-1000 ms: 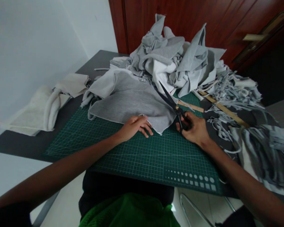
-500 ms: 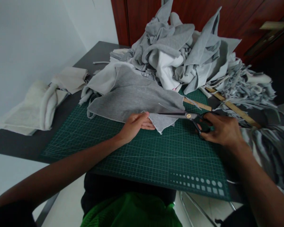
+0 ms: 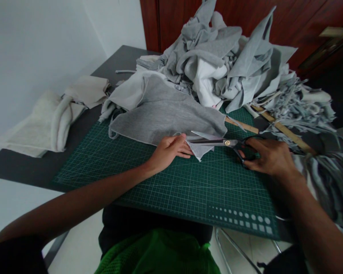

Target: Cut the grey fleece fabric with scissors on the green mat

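A grey piece of fabric (image 3: pixel 171 112) lies across the green cutting mat (image 3: pixel 171 186). My left hand (image 3: pixel 170 152) pinches its near edge, thumb on top and fingers underneath. In my right hand (image 3: pixel 270 156) is a pair of black-handled scissors (image 3: pixel 214 142), pointing left with the blades parted. One blade lies above the cloth and the other runs along its near edge, its tip close to my left fingers. A small corner of the fabric hangs toward me below the blades.
Behind the mat rises a heap of grey and white fabric (image 3: pixel 205 57). Cut strips (image 3: pixel 300 102) and a wooden ruler (image 3: pixel 286 131) lie at right, beside a stack of folded cloth (image 3: pixel 328 186). Cream fabric (image 3: pixel 40 125) rests at left by the wall.
The scissors' blades have opened wider. The whole view has shifted slightly, with hands and fabric appearing a little further right. My left hand still holds the fabric edge.
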The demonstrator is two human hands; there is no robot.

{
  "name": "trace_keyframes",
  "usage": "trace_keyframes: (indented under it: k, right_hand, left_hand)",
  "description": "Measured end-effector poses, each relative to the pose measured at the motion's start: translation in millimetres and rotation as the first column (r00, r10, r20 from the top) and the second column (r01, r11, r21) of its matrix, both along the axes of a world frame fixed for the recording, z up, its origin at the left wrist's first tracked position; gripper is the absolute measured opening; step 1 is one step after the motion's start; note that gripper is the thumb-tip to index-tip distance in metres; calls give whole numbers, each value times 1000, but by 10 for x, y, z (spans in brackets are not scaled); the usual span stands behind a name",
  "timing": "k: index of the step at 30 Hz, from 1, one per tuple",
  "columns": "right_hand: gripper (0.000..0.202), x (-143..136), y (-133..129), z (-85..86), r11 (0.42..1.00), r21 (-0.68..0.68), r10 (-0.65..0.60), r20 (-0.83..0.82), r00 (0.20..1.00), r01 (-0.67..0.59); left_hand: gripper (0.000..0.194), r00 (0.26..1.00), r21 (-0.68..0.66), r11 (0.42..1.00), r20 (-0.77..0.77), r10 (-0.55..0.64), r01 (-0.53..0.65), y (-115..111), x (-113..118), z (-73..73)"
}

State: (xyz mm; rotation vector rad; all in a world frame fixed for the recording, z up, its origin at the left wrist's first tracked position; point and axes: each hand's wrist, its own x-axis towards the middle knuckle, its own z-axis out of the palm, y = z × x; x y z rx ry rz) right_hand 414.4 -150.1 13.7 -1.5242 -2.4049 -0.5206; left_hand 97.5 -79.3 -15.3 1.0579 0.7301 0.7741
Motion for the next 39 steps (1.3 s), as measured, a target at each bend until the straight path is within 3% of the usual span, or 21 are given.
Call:
trace_keyframes:
  k: [7, 15, 27, 39]
  right_hand:
    - [19, -16, 5, 29, 998, 43, 39, 33, 999, -41]
    - [16, -34, 5, 36, 998, 57, 17, 26, 1000, -18]
    - [15, -54, 26, 76, 985, 121, 118, 23, 993, -120]
    - [14, -60, 18, 99, 982, 134, 130, 48, 990, -135]
  left_hand:
    - [44, 999, 20, 999, 20, -25, 25, 16, -22, -6]
    - [20, 995, 90, 991, 14, -101, 99, -37, -47, 86]
    - [25, 994, 175, 979, -61, -95, 105, -44, -55, 91]
    - [29, 994, 191, 979, -99, -54, 72, -85, -19, 122]
